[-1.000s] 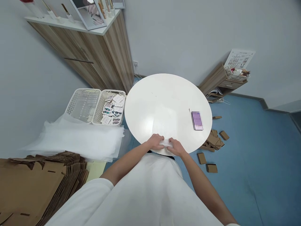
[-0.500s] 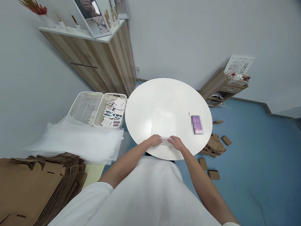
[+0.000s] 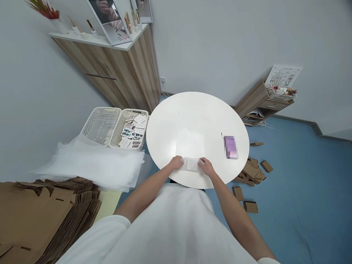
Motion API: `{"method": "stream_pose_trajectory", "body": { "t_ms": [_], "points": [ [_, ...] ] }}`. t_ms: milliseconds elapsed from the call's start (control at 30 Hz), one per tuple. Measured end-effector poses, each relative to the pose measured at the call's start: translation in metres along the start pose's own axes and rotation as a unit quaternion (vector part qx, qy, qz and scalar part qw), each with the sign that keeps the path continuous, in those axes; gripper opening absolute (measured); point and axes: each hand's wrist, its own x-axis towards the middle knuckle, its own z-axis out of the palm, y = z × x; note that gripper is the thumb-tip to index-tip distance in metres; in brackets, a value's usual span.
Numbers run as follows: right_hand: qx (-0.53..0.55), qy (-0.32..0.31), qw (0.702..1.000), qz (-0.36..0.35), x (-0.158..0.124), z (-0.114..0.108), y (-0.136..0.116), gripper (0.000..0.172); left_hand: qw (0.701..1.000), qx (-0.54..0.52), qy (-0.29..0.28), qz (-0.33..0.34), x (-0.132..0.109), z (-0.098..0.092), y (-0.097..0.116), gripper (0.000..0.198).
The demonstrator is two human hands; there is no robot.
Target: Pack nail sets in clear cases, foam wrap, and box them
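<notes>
Wrapped packet: a small flat packet [image 3: 190, 164] in thin white wrap lies on the near edge of the round white table [image 3: 192, 121], right in front of the person.
Left hand: the left hand [image 3: 176, 162] holds the left end of the packet, fingers curled onto it and pressed close together.
Right hand: the right hand [image 3: 206, 167] holds the right end the same way — fingers bent down on the wrap. Too small to tell if the thumb is under it.
How it will handle: it looks light and thin. The wrap looks soft and a bit slippery, so I think it could slide or come open if squeezed in the middle.
Where to hold: best at the two short ends, as both hands do now — flat and gentle.
On the table: a purple thing [image 3: 230, 146] lies well apart, to the right.
To the left: two white baskets [image 3: 115, 126] stand side by side, one with little cards in it. Near them lie a pile of white sheets [image 3: 90, 167] and a stack of flat brown cardboard [image 3: 46, 209].
On the floor: small brown boxes [image 3: 251, 172] lie on the blue floor by the table.
</notes>
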Motion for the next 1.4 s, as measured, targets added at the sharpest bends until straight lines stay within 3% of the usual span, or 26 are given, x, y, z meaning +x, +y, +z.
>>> {"method": "stream_pose_trajectory", "body": {
  "t_ms": [133,333,467,567,633,700,767,833,933,1167,1400],
  "points": [
    [-0.014,0.073,0.996,0.042,0.003,-0.001,0.009,0.024,0.999,0.009,0.032,-0.035,0.000,0.000,-0.004,0.026],
    [-0.021,0.109,0.992,0.067,0.000,0.002,0.018,0.032,0.996,0.015,0.046,-0.074,-0.004,0.002,-0.006,0.036],
    [-0.052,0.190,0.980,0.018,-0.004,0.004,0.021,0.044,0.993,0.044,0.094,-0.055,-0.012,0.002,-0.003,0.049],
    [-0.106,0.269,0.956,-0.050,-0.009,0.003,0.018,0.039,0.982,0.099,0.161,0.017,-0.018,0.002,0.003,0.058],
    [-0.147,0.246,0.951,-0.115,-0.013,0.002,0.014,0.029,0.971,0.135,0.174,0.094,-0.021,0.002,0.007,0.055],
    [-0.194,0.171,0.947,-0.192,-0.016,0.003,0.008,0.025,0.957,0.165,0.157,0.178,-0.023,0.003,0.011,0.052],
    [-0.240,0.087,0.933,-0.254,-0.018,0.006,0.004,0.033,0.946,0.189,0.127,0.230,-0.024,0.006,0.014,0.053],
    [-0.271,0.024,0.921,-0.279,-0.019,0.009,0.002,0.044,0.943,0.205,0.098,0.242,-0.025,0.010,0.014,0.057],
    [-0.283,-0.021,0.922,-0.262,-0.020,0.013,0.003,0.047,0.949,0.205,0.071,0.229,-0.025,0.013,0.012,0.061],
    [-0.254,-0.055,0.942,-0.213,-0.021,0.010,0.002,0.044,0.964,0.149,0.028,0.220,-0.026,0.006,0.012,0.056],
    [-0.192,-0.102,0.952,-0.217,-0.035,-0.001,-0.011,0.039,0.967,0.111,-0.026,0.226,-0.035,-0.004,0.011,0.054]
  ]
}}
